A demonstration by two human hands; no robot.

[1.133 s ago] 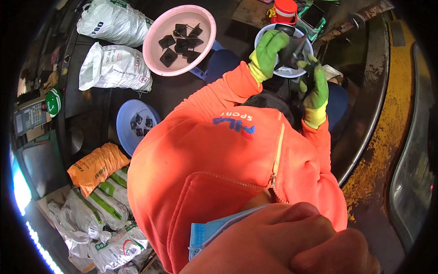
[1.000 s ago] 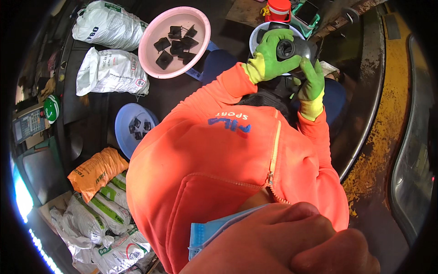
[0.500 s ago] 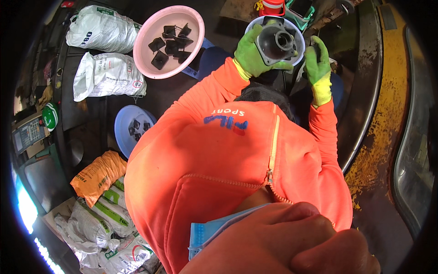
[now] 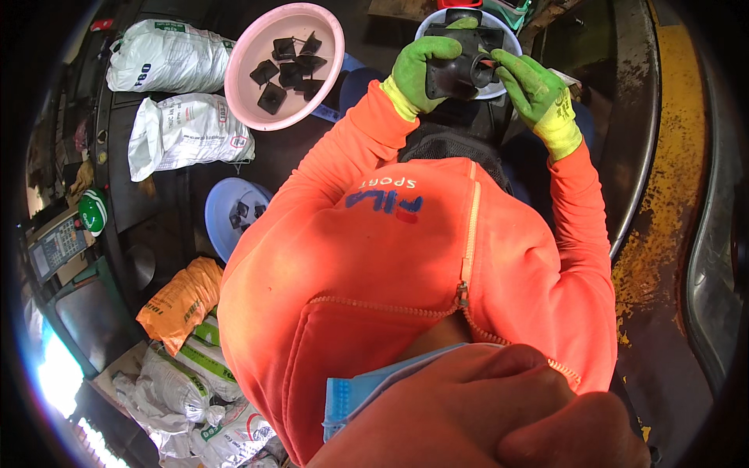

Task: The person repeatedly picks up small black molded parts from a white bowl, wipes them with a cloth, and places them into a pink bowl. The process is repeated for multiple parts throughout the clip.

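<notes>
My left hand (image 4: 420,72), in a green and yellow glove, grips a black moulded part with a square flange and a round open neck (image 4: 454,76). The neck is turned toward my right. At its rim are the bent fingers of my right hand (image 4: 532,87), gloved alike and pinched together. A small reddish-orange spot shows between those fingertips and the opening; what they hold is too small to make out. Beneath the part stands a pale blue basin (image 4: 509,37), its inside mostly hidden by the part and my hands.
A pink basin (image 4: 331,58) holding several black square-based pieces (image 4: 290,76) stands to the left. Nearer is a blue basin (image 4: 221,228) with similar pieces. White sacks (image 4: 168,58) and an orange sack (image 4: 181,304) lie farther left. A yellow, worn metal edge (image 4: 675,156) runs along the right.
My right hand has moved left from beside the basin to the part's neck. The part has been tilted, so its opening turns from facing up toward the right.
</notes>
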